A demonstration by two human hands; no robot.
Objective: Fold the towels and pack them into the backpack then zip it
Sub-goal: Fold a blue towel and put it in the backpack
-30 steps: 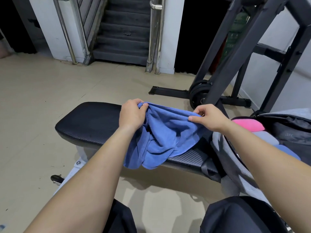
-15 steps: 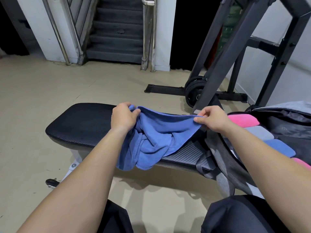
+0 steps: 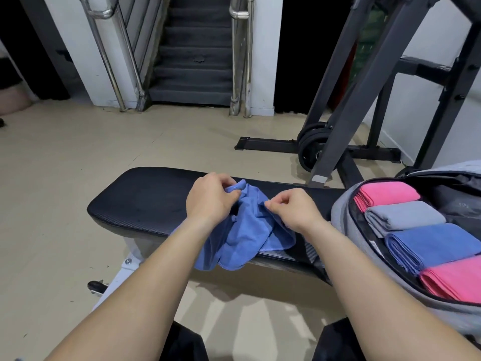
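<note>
Already we have four folded towels (image 3: 430,244) in the open backpack (image 3: 343,213); our left hand (image 3: 210,199) and right hand (image 3: 294,212) each pinch the unfolded blue towel (image 3: 247,238) on the desk (image 3: 145,199). Zipping is not yet done.

Left hand (image 3: 212,198) and right hand (image 3: 291,212) have closed in on each other. The blue towel (image 3: 247,238) edge was taut between them, now slack and bunched on the surface (image 3: 145,201).

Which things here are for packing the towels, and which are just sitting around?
For the job:
- loose towel, pinched by the left hand and right hand
- backpack, open
- packed towels, folded inside it
- bench, where the loose towel lies

Just around:
- rack
- weight plates
- stairs
</note>
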